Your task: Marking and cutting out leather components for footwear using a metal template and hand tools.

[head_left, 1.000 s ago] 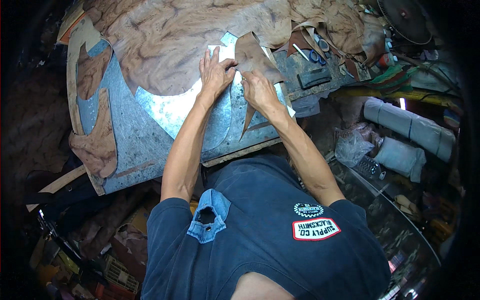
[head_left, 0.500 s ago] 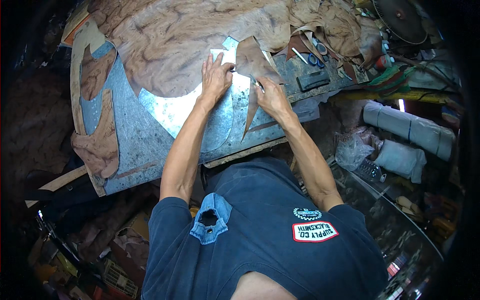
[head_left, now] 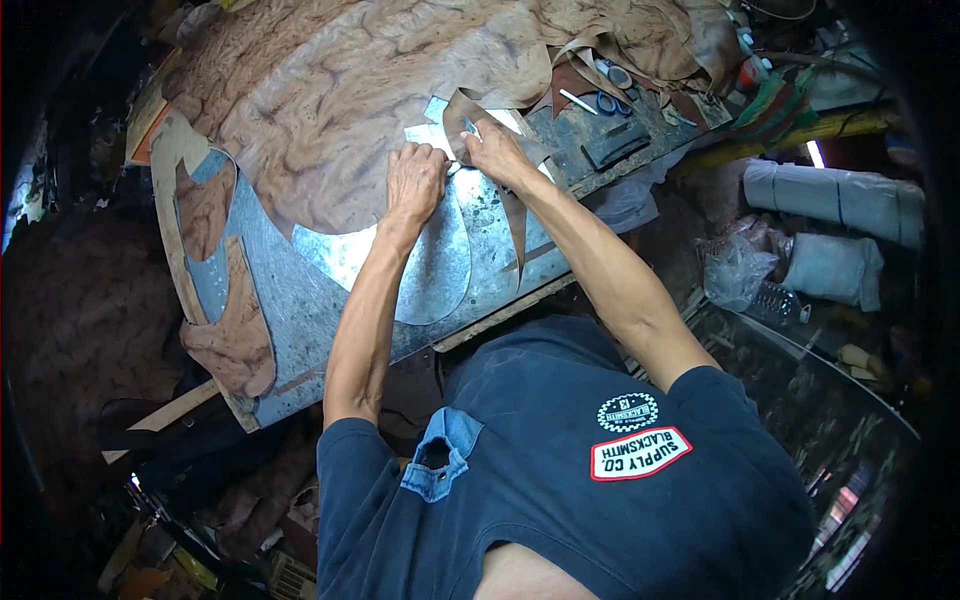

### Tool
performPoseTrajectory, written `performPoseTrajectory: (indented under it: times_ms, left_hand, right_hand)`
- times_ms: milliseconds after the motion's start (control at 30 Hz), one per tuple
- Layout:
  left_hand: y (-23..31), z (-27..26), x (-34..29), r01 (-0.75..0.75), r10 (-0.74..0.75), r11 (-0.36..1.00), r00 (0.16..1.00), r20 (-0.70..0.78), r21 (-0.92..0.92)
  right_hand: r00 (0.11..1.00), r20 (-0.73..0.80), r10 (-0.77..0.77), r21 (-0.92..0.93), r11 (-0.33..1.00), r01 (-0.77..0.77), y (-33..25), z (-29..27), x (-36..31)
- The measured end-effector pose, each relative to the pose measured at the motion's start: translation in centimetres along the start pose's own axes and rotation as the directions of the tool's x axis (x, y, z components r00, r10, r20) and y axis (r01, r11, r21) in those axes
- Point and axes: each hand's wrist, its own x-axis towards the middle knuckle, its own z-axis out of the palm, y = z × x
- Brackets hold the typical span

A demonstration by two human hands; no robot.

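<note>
On the metal-topped bench (head_left: pixel 300 325), a brown leather piece (head_left: pixel 458 117) lies partly beneath the right hand (head_left: pixel 495 157), whose bent fingers hide any grip, while the left hand (head_left: pixel 416 182) curls nearby, hold unclear, where steady flat pressure should best prevent puckering.

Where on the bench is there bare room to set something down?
Bare grey metal surface shows between the curved brown piece and the shiny template. The bench's right end is crowded with scissors, white stick, dark block and brown scraps.
</note>
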Motion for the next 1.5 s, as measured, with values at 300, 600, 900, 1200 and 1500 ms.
performPoseTrajectory:
  times_ms: [300,600,900,1200,1500]
  left_hand:
    - [1.5,-3.3,-2.6,0.360,-0.230,0.815,0.920,0.317,-0.453]
    - [1.0,0.0,-2.7,0.295,-0.300,0.945,0.954,-0.016,-0.145]
    - [0.8,2.3,0.0,0.177,-0.240,0.737,0.971,-0.007,-0.652]
    - [1.1,2.4,-5.6,0.262,-0.272,0.907,0.962,0.017,-0.331]
    - [3.3,2.2,-5.9,0.266,-0.278,0.886,0.960,0.023,-0.379]
  right_hand:
    - [0.999,-0.036,0.004,-0.008,1.000,-0.004,-1.1,0.1,-1.5]
    - [0.971,-0.148,-0.186,-0.037,0.982,0.183,3.0,-3.0,-1.3]
    - [0.990,0.141,-0.019,-0.382,0.921,0.072,-0.2,-9.7,-5.1]
    - [0.983,0.163,-0.088,-0.199,0.973,0.120,-2.3,-6.4,-10.6]
    - [0.954,0.087,-0.286,-0.081,0.953,0.293,-1.2,-3.1,-10.8]
